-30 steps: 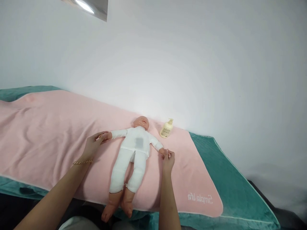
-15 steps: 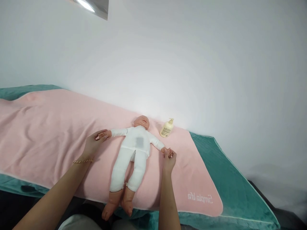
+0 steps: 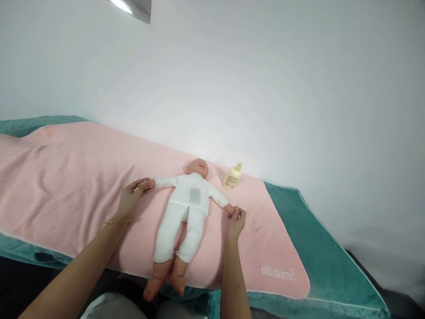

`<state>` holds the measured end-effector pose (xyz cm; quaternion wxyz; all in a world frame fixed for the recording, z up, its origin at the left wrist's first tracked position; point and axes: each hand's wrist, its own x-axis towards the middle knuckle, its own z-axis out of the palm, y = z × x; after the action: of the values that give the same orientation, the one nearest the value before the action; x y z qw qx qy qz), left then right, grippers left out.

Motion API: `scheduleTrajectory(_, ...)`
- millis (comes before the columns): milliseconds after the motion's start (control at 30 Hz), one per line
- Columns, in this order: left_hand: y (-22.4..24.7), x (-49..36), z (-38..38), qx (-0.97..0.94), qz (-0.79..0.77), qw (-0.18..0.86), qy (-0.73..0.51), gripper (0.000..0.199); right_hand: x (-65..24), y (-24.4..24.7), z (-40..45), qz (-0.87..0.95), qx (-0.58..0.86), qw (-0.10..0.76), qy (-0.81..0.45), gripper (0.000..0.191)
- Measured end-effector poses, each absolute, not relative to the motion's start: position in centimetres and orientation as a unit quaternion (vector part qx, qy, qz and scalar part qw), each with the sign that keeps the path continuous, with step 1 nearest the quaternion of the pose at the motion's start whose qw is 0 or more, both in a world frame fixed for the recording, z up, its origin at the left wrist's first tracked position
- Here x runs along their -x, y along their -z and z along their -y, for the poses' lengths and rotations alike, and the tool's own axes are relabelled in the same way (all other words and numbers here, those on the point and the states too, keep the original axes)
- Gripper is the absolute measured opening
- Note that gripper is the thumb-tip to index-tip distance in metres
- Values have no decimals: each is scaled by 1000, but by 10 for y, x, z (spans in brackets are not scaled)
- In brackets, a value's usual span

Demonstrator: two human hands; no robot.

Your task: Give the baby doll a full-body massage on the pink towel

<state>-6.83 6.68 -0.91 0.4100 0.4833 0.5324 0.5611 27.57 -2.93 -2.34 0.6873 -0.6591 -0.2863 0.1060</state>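
A baby doll (image 3: 191, 195) in a white suit lies on its back on a pink blanket (image 3: 262, 235), its head toward the wall and its bare feet over the near edge. My left hand (image 3: 132, 195), with a gold bracelet at the wrist, pinches the doll's hand on the left side. My right hand (image 3: 236, 221) is closed on the doll's other hand. Both of the doll's arms are stretched out sideways. The fingers mostly cover the doll's hands.
A cream pump bottle (image 3: 232, 176) stands on the blanket, right of the doll's head. Under the blanket is a green cover (image 3: 308, 226). A white wall (image 3: 265, 79) rises behind.
The view has shifted slightly. The fingers of both hands have moved a little on the doll's hands, covering more of them; the doll's pose looks the same.
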Motion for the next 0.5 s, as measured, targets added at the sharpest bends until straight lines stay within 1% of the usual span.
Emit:
scheduleTrajectory(100,14,70,-71,-483,-525,413,-567,54,-278,25,28,285,649,697,-107,38)
scheduleTrajectory(233,17,72,-73,-491,-521,407,-567,56,-281,30,25,285,639,705,-118,41)
scheduleTrajectory(367,21,73,-74,-497,-506,408,-574,57,-283,33,24,282,648,695,-132,48)
scheduleTrajectory(500,24,73,-73,-494,-518,414,-562,58,-281,30,25,280,659,685,-134,47)
